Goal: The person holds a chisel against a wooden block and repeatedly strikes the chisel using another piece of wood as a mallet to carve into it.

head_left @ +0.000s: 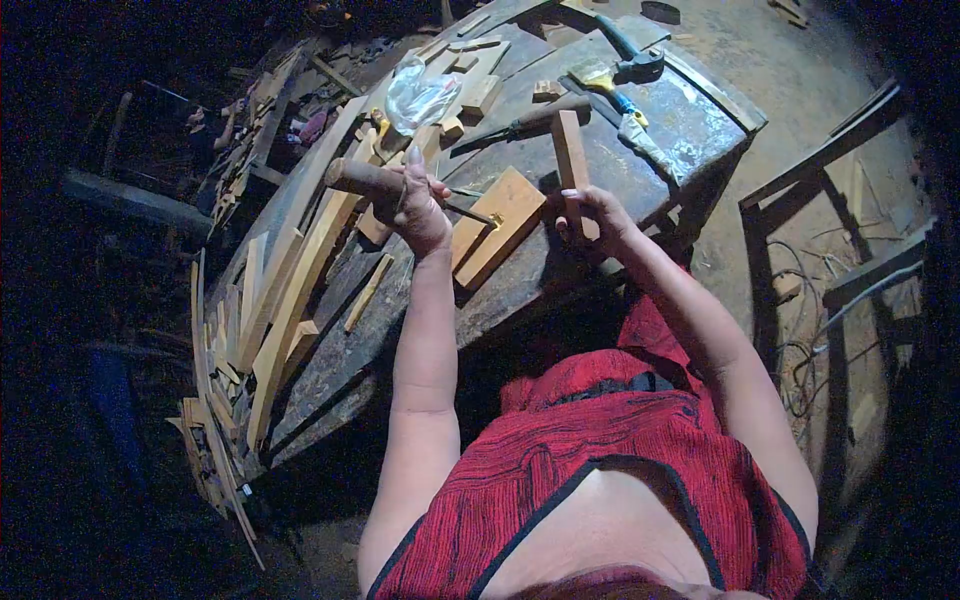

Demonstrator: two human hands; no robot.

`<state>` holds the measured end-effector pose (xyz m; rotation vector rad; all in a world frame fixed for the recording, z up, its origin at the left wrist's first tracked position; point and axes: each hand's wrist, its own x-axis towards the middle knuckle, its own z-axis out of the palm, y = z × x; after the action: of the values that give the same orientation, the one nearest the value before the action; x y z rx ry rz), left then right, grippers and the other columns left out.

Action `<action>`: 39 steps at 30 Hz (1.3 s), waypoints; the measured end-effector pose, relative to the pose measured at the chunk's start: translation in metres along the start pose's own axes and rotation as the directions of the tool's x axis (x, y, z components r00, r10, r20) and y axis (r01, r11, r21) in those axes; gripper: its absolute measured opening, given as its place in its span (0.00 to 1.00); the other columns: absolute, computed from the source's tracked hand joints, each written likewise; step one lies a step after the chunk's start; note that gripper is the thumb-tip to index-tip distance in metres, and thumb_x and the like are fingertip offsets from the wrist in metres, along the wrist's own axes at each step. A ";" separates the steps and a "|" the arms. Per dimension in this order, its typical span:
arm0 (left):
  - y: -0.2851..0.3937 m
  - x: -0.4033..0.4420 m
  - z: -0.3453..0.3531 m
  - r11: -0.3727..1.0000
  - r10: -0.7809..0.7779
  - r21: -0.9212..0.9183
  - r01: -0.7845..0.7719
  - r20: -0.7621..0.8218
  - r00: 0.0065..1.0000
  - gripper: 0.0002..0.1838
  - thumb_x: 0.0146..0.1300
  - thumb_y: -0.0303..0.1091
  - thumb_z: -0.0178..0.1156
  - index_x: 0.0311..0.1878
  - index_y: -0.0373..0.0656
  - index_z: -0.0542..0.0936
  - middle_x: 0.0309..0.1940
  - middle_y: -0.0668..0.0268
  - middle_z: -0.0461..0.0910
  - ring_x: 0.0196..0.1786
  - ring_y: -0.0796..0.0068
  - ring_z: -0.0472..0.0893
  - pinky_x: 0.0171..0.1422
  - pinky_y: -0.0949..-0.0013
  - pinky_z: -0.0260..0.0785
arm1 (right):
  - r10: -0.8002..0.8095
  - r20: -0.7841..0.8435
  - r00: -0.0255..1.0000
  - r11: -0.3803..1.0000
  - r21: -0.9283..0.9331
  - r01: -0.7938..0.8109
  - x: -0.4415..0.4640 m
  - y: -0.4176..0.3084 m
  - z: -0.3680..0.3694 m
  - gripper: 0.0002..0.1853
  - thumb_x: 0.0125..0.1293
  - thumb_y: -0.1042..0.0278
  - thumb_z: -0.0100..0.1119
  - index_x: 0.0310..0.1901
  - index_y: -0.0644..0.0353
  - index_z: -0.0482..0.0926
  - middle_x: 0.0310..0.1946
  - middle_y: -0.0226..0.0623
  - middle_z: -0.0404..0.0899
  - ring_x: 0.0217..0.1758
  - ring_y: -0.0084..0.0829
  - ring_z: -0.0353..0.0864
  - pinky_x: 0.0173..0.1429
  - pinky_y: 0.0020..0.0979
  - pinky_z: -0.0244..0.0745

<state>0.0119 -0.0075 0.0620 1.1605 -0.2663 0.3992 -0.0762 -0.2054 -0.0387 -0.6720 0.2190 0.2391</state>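
My left hand (415,212) is closed around the thick wooden handle of a chisel (362,178). The chisel's metal blade slants down to the right, its tip at a small cut in the top of a wooden block (512,205). That block lies on the dark workbench (345,350) near its front edge. To the right of the block, my right hand (592,222) grips the lower end of a flat wooden piece (569,150), which points up and away. Fingers of both hands are partly hidden behind what they hold.
Long wooden strips (300,300) lie along the bench's left side. Behind the block are a clear plastic bag (420,98), a brush (597,78), a hammer-like tool (630,52) and a whitish cloth-like item (650,148). A wooden frame (815,150) stands at the right.
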 end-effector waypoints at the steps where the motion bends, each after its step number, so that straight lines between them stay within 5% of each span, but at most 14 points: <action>1: 0.000 0.001 -0.002 0.999 -0.039 -0.028 0.039 0.026 0.999 0.14 0.57 0.35 0.63 0.30 0.44 0.66 0.13 0.69 0.69 0.14 0.80 0.70 0.20 0.77 0.66 | -0.082 -0.047 0.996 0.993 -0.092 0.077 -0.004 -0.003 0.008 0.13 0.53 0.62 0.62 0.38 0.57 0.74 0.28 0.30 0.73 0.29 0.23 0.75 0.32 0.25 0.72; 6: 0.008 -0.016 0.004 0.990 0.137 0.038 -0.138 0.008 0.990 0.12 0.58 0.33 0.62 0.28 0.43 0.67 0.14 0.69 0.69 0.15 0.80 0.70 0.20 0.77 0.66 | -0.101 -0.002 0.995 0.595 -0.802 0.059 -0.016 -0.064 0.064 0.23 0.46 0.64 0.65 0.44 0.64 0.72 0.27 0.33 0.75 0.26 0.25 0.76 0.31 0.25 0.72; 7: 0.010 -0.019 0.004 0.983 0.176 0.051 -0.176 -0.002 0.984 0.12 0.58 0.32 0.61 0.26 0.43 0.67 0.14 0.69 0.69 0.15 0.80 0.71 0.20 0.77 0.65 | -0.263 0.218 0.940 0.508 -0.797 0.327 -0.016 -0.073 0.086 0.20 0.46 0.71 0.60 0.43 0.62 0.69 0.22 0.34 0.72 0.18 0.26 0.74 0.18 0.25 0.68; 9: -0.005 -0.010 -0.015 0.938 0.119 0.316 -0.143 0.092 0.989 0.14 0.57 0.32 0.62 0.32 0.47 0.63 0.17 0.70 0.66 0.18 0.80 0.70 0.21 0.75 0.66 | -0.325 0.469 0.821 0.429 -0.700 0.570 -0.031 -0.098 0.148 0.30 0.45 0.73 0.60 0.54 0.69 0.66 0.38 0.45 0.76 0.41 0.29 0.81 0.40 0.29 0.77; 11: 0.008 -0.018 -0.001 0.991 0.037 0.126 -0.037 -0.001 0.999 0.14 0.58 0.33 0.61 0.31 0.47 0.62 0.16 0.70 0.65 0.17 0.80 0.69 0.22 0.74 0.66 | -0.278 0.510 0.814 0.305 -0.757 0.578 -0.082 -0.122 0.225 0.31 0.47 0.74 0.62 0.55 0.67 0.65 0.47 0.47 0.73 0.43 0.31 0.78 0.45 0.34 0.77; 13: 0.007 -0.019 -0.001 0.988 0.101 0.118 -0.103 0.026 0.995 0.13 0.58 0.34 0.60 0.32 0.47 0.63 0.15 0.71 0.65 0.17 0.79 0.68 0.22 0.74 0.67 | -0.624 0.776 0.087 0.006 -0.107 0.994 -0.048 -0.110 0.263 0.22 0.44 0.70 0.68 0.42 0.63 0.71 0.29 0.37 0.78 0.28 0.30 0.76 0.32 0.34 0.74; 17: -0.011 -0.022 -0.014 0.963 0.264 0.054 -0.265 0.023 0.964 0.10 0.61 0.35 0.57 0.34 0.44 0.65 0.15 0.70 0.66 0.17 0.78 0.69 0.24 0.74 0.68 | -0.202 0.828 0.523 -0.577 -0.532 0.620 -0.057 -0.097 0.277 0.23 0.47 0.69 0.64 0.46 0.64 0.71 0.28 0.44 0.78 0.34 0.42 0.80 0.39 0.38 0.76; 19: -0.016 -0.021 -0.023 0.958 0.263 0.115 -0.263 0.022 0.965 0.10 0.62 0.35 0.57 0.33 0.42 0.67 0.15 0.69 0.68 0.17 0.77 0.69 0.25 0.73 0.69 | 0.036 0.683 0.729 -0.301 -0.689 0.660 -0.062 -0.093 0.283 0.20 0.48 0.65 0.62 0.45 0.60 0.75 0.26 0.46 0.78 0.32 0.42 0.81 0.34 0.38 0.77; 24: 0.010 -0.029 -0.015 0.983 0.178 0.045 -0.177 -0.027 0.984 0.09 0.59 0.31 0.58 0.31 0.42 0.67 0.14 0.68 0.70 0.18 0.78 0.72 0.25 0.73 0.69 | 0.032 0.752 0.658 -0.583 -0.521 0.624 -0.076 -0.097 0.332 0.28 0.41 0.59 0.68 0.47 0.54 0.73 0.25 0.42 0.78 0.27 0.39 0.80 0.30 0.39 0.76; 27: 0.011 -0.030 -0.014 0.966 0.252 0.072 -0.249 -0.039 0.967 0.09 0.61 0.31 0.58 0.32 0.44 0.65 0.14 0.68 0.70 0.16 0.78 0.71 0.24 0.74 0.68 | -0.205 0.903 0.379 -0.573 -0.424 0.701 -0.056 -0.077 0.322 0.21 0.51 0.58 0.61 0.45 0.57 0.71 0.26 0.42 0.79 0.33 0.42 0.82 0.33 0.41 0.77; 32: -0.031 -0.010 -0.046 0.748 0.570 0.366 -0.554 0.075 0.818 0.12 0.57 0.33 0.59 0.35 0.44 0.64 0.15 0.69 0.69 0.16 0.77 0.71 0.22 0.74 0.67 | 0.039 0.836 0.548 -0.732 -0.349 0.585 -0.058 -0.072 0.309 0.24 0.39 0.61 0.67 0.39 0.63 0.74 0.24 0.45 0.78 0.32 0.43 0.82 0.33 0.40 0.78; 35: -0.006 -0.029 -0.033 0.981 0.194 0.030 -0.193 -0.025 0.981 0.13 0.57 0.34 0.60 0.35 0.45 0.64 0.16 0.68 0.70 0.16 0.77 0.71 0.21 0.74 0.65 | -0.029 0.748 0.663 -0.645 -0.521 0.560 -0.073 -0.074 0.324 0.25 0.37 0.61 0.68 0.39 0.62 0.73 0.22 0.44 0.78 0.30 0.47 0.80 0.32 0.42 0.77; 37: -0.003 -0.030 -0.037 0.977 0.185 0.117 -0.178 -0.054 0.981 0.11 0.55 0.35 0.59 0.34 0.39 0.69 0.21 0.63 0.75 0.21 0.74 0.75 0.29 0.69 0.68 | -0.211 0.872 0.441 -0.427 -0.488 0.761 -0.060 -0.067 0.319 0.32 0.34 0.60 0.70 0.44 0.61 0.69 0.23 0.46 0.77 0.30 0.49 0.79 0.33 0.45 0.75; 39: -0.001 -0.030 -0.043 0.981 0.130 0.156 -0.119 -0.065 0.989 0.12 0.53 0.35 0.57 0.34 0.34 0.75 0.25 0.58 0.78 0.26 0.71 0.78 0.37 0.63 0.70 | -0.045 0.893 0.447 -0.602 -0.381 0.702 -0.051 -0.060 0.294 0.37 0.39 0.58 0.69 0.51 0.63 0.63 0.30 0.54 0.75 0.36 0.50 0.79 0.39 0.45 0.74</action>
<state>-0.0146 0.0271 0.0324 1.2787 -0.2468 0.5803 -0.0715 -0.0711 0.2349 -2.4062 -1.1388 -0.6954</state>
